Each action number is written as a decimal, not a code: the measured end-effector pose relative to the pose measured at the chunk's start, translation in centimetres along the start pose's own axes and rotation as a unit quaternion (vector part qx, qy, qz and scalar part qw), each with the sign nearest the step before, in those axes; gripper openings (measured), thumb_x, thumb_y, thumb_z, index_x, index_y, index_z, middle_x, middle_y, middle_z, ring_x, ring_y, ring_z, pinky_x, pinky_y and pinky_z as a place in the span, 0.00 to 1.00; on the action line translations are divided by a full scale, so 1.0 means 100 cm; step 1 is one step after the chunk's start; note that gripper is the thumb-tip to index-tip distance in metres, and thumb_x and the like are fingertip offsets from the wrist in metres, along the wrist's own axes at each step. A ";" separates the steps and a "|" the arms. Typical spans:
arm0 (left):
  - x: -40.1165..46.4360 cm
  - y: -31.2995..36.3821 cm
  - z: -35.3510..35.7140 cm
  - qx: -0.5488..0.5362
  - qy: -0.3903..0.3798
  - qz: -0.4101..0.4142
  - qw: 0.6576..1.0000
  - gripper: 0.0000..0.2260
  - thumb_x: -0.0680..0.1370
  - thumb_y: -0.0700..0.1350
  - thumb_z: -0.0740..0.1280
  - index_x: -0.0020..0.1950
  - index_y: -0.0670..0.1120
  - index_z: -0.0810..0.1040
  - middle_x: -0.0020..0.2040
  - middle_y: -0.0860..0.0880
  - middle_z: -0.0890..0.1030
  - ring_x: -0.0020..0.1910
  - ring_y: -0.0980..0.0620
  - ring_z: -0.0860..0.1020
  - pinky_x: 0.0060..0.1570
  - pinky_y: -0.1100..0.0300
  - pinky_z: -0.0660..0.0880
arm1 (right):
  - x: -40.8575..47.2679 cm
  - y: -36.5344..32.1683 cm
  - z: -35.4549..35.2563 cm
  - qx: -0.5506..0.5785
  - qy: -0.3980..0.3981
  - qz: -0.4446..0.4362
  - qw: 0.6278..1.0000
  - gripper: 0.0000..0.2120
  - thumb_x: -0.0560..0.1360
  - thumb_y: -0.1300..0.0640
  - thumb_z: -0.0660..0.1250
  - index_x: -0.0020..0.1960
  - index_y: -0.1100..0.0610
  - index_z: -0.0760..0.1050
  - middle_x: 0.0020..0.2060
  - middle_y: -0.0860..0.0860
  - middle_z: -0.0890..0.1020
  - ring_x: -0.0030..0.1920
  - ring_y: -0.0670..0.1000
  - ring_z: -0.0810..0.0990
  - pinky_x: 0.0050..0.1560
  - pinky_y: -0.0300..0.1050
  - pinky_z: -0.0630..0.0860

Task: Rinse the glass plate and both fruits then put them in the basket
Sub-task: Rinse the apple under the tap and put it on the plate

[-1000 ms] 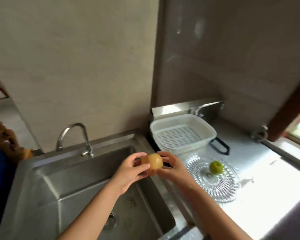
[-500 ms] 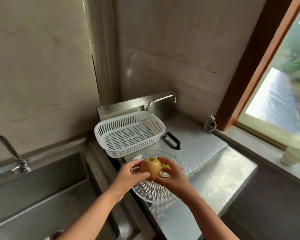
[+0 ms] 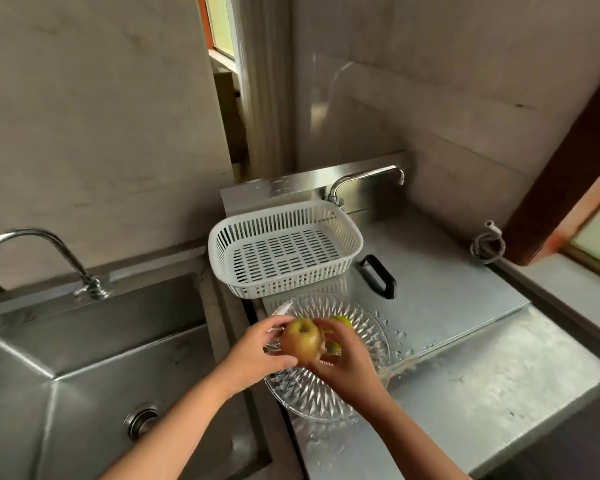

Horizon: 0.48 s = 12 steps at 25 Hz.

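Observation:
A yellow-red apple (image 3: 302, 341) is held between my left hand (image 3: 253, 351) and my right hand (image 3: 347, 365), above the cut-glass plate (image 3: 368, 327). The plate lies on the steel counter just right of the sink. A small green fruit (image 3: 342, 321) sits on the plate, mostly hidden behind my right fingers and the apple. The white slotted basket (image 3: 284, 249) stands empty behind the plate, near the wall.
A deep steel sink (image 3: 94, 358) with a curved tap (image 3: 39, 258) lies at the left. A second tap (image 3: 364, 180) rises behind the basket. A steel cover with a black handle (image 3: 380, 276) lies right of the basket. A coiled cord (image 3: 487, 242) rests by the window frame.
Both hands carried the apple from over the sink rightward to above the glass plate. My view swung right, then back a little and down.

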<state>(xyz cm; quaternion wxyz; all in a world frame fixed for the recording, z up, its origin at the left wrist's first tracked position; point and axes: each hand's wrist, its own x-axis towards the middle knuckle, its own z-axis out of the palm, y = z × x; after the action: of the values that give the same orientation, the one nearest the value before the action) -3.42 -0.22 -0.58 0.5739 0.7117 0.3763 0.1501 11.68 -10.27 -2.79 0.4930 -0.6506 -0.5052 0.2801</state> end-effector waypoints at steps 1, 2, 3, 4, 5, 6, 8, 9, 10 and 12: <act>0.004 -0.004 0.001 0.012 -0.012 -0.005 1.000 0.27 0.66 0.37 0.74 0.60 0.56 0.72 0.62 0.55 0.73 0.62 0.59 0.72 0.62 0.53 0.74 | -0.002 0.004 0.003 -0.004 0.009 0.001 1.000 0.27 0.62 0.48 0.75 0.59 0.49 0.72 0.55 0.46 0.75 0.55 0.45 0.77 0.48 0.40 0.81; 0.007 -0.007 0.003 0.020 -0.024 -0.008 0.999 0.27 0.65 0.37 0.74 0.58 0.57 0.72 0.61 0.55 0.73 0.63 0.58 0.71 0.62 0.51 0.74 | -0.005 0.008 0.005 -0.010 0.015 0.004 1.000 0.27 0.62 0.48 0.75 0.59 0.50 0.72 0.55 0.47 0.76 0.55 0.45 0.77 0.48 0.40 0.81; 0.012 -0.012 0.004 0.029 -0.037 -0.010 0.999 0.27 0.65 0.37 0.74 0.57 0.59 0.72 0.61 0.56 0.73 0.63 0.57 0.71 0.61 0.52 0.74 | -0.007 0.013 0.008 -0.014 0.023 0.014 1.000 0.27 0.63 0.49 0.76 0.59 0.51 0.73 0.56 0.47 0.76 0.56 0.45 0.76 0.47 0.39 0.81; 0.016 -0.016 0.005 0.040 -0.049 -0.010 0.998 0.27 0.65 0.38 0.74 0.57 0.59 0.72 0.61 0.56 0.74 0.64 0.57 0.71 0.62 0.53 0.74 | -0.009 0.018 0.011 -0.015 0.030 0.026 0.999 0.27 0.63 0.50 0.76 0.60 0.52 0.73 0.57 0.48 0.75 0.56 0.44 0.76 0.47 0.38 0.81; 0.021 -0.021 0.006 0.051 -0.059 -0.009 0.997 0.27 0.64 0.38 0.75 0.58 0.58 0.72 0.61 0.55 0.74 0.64 0.57 0.71 0.62 0.55 0.73 | -0.011 0.022 0.014 -0.015 0.038 0.038 0.998 0.28 0.63 0.51 0.77 0.60 0.52 0.73 0.57 0.48 0.75 0.56 0.43 0.76 0.46 0.36 0.80; 0.025 -0.026 0.006 0.060 -0.070 -0.010 0.996 0.28 0.64 0.39 0.75 0.60 0.56 0.72 0.62 0.54 0.74 0.64 0.56 0.72 0.63 0.57 0.73 | -0.012 0.026 0.016 -0.017 0.049 0.048 0.997 0.28 0.63 0.51 0.77 0.60 0.53 0.73 0.57 0.48 0.75 0.56 0.43 0.76 0.46 0.36 0.80; 0.033 -0.034 0.009 0.063 -0.081 -0.016 0.995 0.29 0.64 0.38 0.75 0.62 0.52 0.71 0.63 0.51 0.74 0.64 0.55 0.72 0.63 0.57 0.72 | -0.015 0.033 0.021 -0.020 0.068 0.066 0.995 0.28 0.63 0.52 0.77 0.61 0.53 0.73 0.56 0.47 0.75 0.56 0.44 0.76 0.46 0.36 0.80; 0.035 -0.038 0.010 0.060 -0.086 -0.020 0.994 0.29 0.64 0.37 0.75 0.62 0.51 0.71 0.63 0.51 0.74 0.64 0.55 0.72 0.63 0.57 0.71 | -0.016 0.036 0.023 -0.021 0.075 0.075 0.994 0.28 0.63 0.53 0.77 0.61 0.53 0.73 0.56 0.47 0.75 0.56 0.45 0.76 0.46 0.37 0.80; 0.037 -0.042 0.011 0.057 -0.092 -0.023 0.994 0.29 0.64 0.36 0.74 0.62 0.51 0.71 0.63 0.50 0.73 0.65 0.55 0.71 0.63 0.59 0.71 | -0.018 0.039 0.025 -0.022 0.078 0.084 0.993 0.28 0.63 0.53 0.77 0.61 0.53 0.73 0.56 0.47 0.75 0.56 0.45 0.76 0.48 0.39 0.80; 0.040 -0.050 0.013 0.055 -0.110 -0.026 0.992 0.29 0.65 0.35 0.74 0.62 0.51 0.70 0.63 0.52 0.72 0.64 0.55 0.71 0.58 0.67 0.72 | -0.021 0.044 0.030 -0.025 0.079 0.103 0.991 0.28 0.64 0.55 0.76 0.61 0.53 0.73 0.56 0.48 0.75 0.57 0.47 0.76 0.49 0.43 0.81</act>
<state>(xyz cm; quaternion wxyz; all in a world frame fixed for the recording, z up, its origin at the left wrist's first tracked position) -1.74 1.95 -6.45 0.5752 0.7443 0.3375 0.0350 10.08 -11.16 -8.24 0.4833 -0.7314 -0.4016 0.2648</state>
